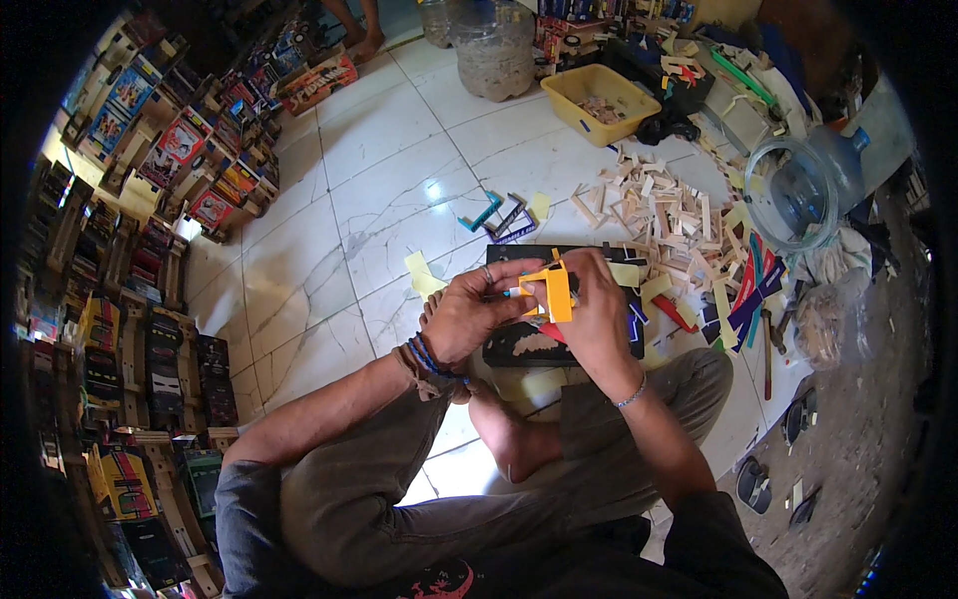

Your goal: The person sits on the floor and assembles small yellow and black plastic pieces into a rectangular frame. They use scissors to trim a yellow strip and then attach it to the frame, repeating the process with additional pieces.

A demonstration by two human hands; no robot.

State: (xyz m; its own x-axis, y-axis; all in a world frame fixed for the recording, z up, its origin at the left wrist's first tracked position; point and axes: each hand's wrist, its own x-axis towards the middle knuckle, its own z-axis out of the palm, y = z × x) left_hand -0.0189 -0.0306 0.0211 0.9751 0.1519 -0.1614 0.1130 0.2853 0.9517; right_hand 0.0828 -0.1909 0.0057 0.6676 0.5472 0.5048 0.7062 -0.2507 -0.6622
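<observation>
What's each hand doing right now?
Left hand: closed, fingers gripping the left side of the yellow piece.
Right hand: closed on the same piece's right side; its fingertips are mostly hidden.

Lettering, by carrier: red cardboard box (319, 85), far edge of the tiled floor (374, 150), large pale letters along its side; purple bent strip (516, 236), beyond the black board's (502, 254) far left corner, small white letters; toy trucks (180, 145), floor's left edge, printed panels, illegible.

yellow tub (581, 120) | bluish jug (840, 172) | dark sandal (753, 485) | tiled floor (384, 185)
</observation>
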